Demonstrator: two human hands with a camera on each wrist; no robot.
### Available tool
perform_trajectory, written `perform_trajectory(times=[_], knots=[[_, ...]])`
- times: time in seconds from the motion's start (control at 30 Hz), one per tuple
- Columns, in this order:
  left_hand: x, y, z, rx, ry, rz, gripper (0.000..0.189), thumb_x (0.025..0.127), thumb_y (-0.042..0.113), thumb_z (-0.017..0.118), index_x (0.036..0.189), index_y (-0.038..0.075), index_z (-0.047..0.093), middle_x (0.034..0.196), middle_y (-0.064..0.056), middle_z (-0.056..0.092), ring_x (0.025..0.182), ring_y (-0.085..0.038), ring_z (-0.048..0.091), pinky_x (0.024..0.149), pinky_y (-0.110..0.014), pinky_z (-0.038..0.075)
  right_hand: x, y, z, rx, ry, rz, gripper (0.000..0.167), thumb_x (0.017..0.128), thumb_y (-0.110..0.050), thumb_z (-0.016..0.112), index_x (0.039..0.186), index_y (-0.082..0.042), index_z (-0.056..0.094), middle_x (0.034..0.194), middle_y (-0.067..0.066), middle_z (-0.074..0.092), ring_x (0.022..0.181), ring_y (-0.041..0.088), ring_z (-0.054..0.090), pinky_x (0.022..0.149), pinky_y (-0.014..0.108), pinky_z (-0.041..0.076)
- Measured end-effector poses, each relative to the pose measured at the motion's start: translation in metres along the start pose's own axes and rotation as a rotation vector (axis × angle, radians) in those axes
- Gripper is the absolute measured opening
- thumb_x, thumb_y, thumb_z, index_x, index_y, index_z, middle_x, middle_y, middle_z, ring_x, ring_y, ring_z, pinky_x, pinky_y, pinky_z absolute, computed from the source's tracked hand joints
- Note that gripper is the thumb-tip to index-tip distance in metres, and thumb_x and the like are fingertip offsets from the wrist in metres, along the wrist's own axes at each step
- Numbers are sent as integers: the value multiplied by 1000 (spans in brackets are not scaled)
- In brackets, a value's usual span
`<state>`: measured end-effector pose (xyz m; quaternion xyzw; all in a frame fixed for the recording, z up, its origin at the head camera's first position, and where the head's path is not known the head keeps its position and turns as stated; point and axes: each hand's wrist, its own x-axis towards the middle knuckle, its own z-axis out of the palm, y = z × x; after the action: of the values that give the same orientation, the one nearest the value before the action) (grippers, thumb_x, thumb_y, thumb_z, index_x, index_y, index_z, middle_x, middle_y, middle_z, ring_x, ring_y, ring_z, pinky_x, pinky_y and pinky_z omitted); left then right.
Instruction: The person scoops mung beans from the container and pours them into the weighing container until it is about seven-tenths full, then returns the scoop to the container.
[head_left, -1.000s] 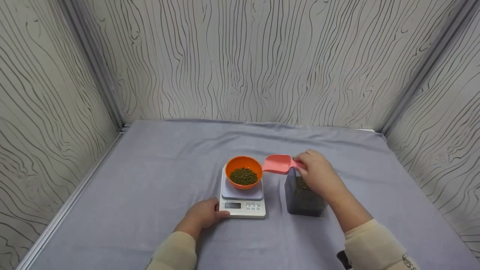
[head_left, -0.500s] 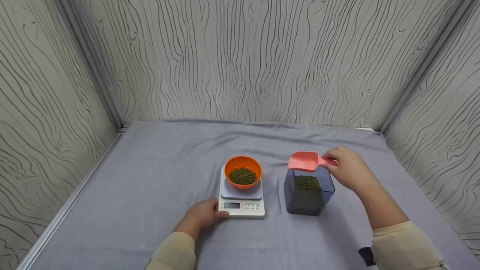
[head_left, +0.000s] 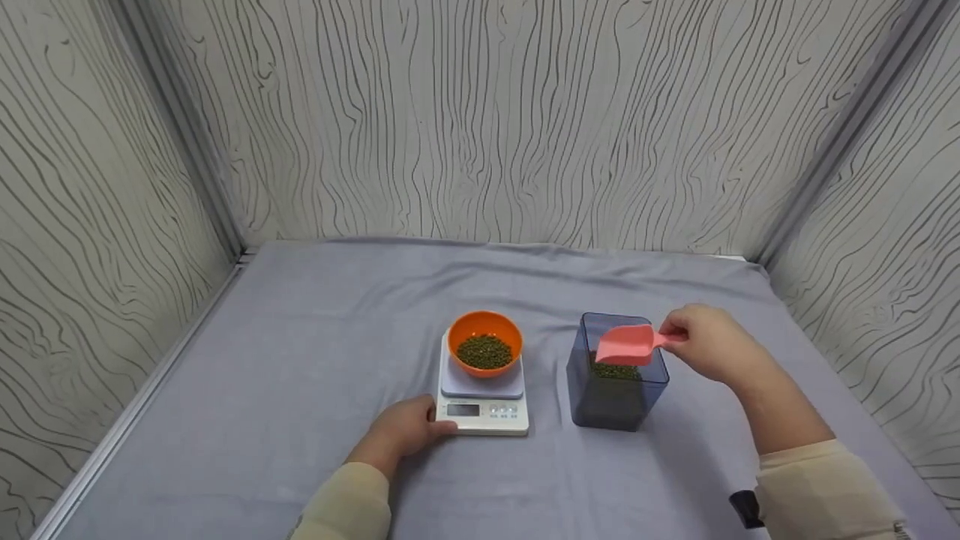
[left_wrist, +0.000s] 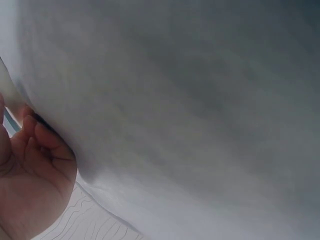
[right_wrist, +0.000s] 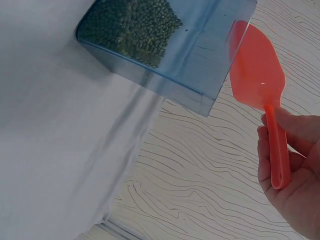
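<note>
My right hand pinches the handle of a pink scoop, whose blade hangs over the mouth of a clear bluish container. Small green beans fill the lower part of that container. In the right wrist view the thumb and fingers wrap the scoop's handle. My left hand grips the front left corner of a white kitchen scale, thumb along its front. On the scale's platform sits an orange bowl with green beans in it. Curled fingers show in the left wrist view.
A grey cloth with some wrinkles covers the table. Wood-patterned panels stand behind and at both sides. The container stands to the right of the scale, with a strip of cloth between them. A dark object shows beside the right sleeve.
My right hand has moved right with the scoop, from beside the bowl to over the container, then slightly lower into its mouth. My left hand stays on the scale.
</note>
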<state>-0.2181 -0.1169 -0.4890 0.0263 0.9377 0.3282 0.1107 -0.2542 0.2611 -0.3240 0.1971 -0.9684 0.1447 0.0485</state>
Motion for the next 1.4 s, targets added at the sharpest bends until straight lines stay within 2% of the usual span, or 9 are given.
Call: perform_trajectory(times=[0.2,0.4,0.57,0.67,0.77,0.83,1.13,1.27,1.4], knots=[[0,0,-1,-1,2,9,38,75,49,68,84,15,54,75,0,53,69,-18,46,65,-35,38,3,-4,10,-87,-37,-28,9,73,2,61,67,-5,62,66,3,51,62,19,47,59,36,41],[-1,0,-1,12,5,13,38,75,49,68,83,15,54,74,0,53,69,-18,46,65,-36,38,6,-17,22,-310,-78,-77,12,68,9,61,66,-3,61,65,6,48,61,24,50,59,39,43],[-2,0,-1,25,11,22,38,75,49,67,82,15,53,73,0,52,68,-18,46,65,-36,38,5,-29,33,-487,-53,-135,12,64,8,66,67,-2,60,66,10,49,66,30,51,61,43,45],[-3,0,-2,32,16,36,38,76,48,67,79,14,51,70,0,51,67,-18,45,64,-35,38,5,-35,39,-570,-12,-171,12,63,4,69,66,-3,60,66,11,51,66,30,51,61,44,46],[-3,0,-1,33,18,39,38,76,48,67,79,14,50,69,0,50,66,-18,45,63,-35,37,6,-39,42,-630,-19,-172,13,62,-1,73,66,-3,61,68,11,51,68,29,51,63,43,46],[-2,0,-1,35,17,35,39,76,49,67,78,14,50,69,0,49,66,-18,45,62,-34,37,7,-40,45,-645,-35,-164,12,65,-6,73,67,-4,61,69,10,52,70,28,51,64,42,46],[-1,1,-1,27,6,13,38,77,49,66,78,14,49,68,0,49,65,-17,45,62,-34,37,13,-27,52,-583,-118,-188,43,48,-30,85,73,-3,62,73,10,53,73,29,50,68,44,44],[-1,0,0,30,7,14,38,77,48,66,79,14,50,69,0,49,66,-18,45,63,-35,37,15,-20,53,-522,-137,-202,42,52,-30,85,76,-4,63,74,10,53,74,30,51,69,46,44],[0,0,0,36,15,23,38,77,48,66,80,14,51,69,0,50,66,-18,45,63,-35,37,19,-15,53,-467,-160,-202,21,62,-15,76,74,-4,62,71,9,53,72,30,53,69,46,45]])
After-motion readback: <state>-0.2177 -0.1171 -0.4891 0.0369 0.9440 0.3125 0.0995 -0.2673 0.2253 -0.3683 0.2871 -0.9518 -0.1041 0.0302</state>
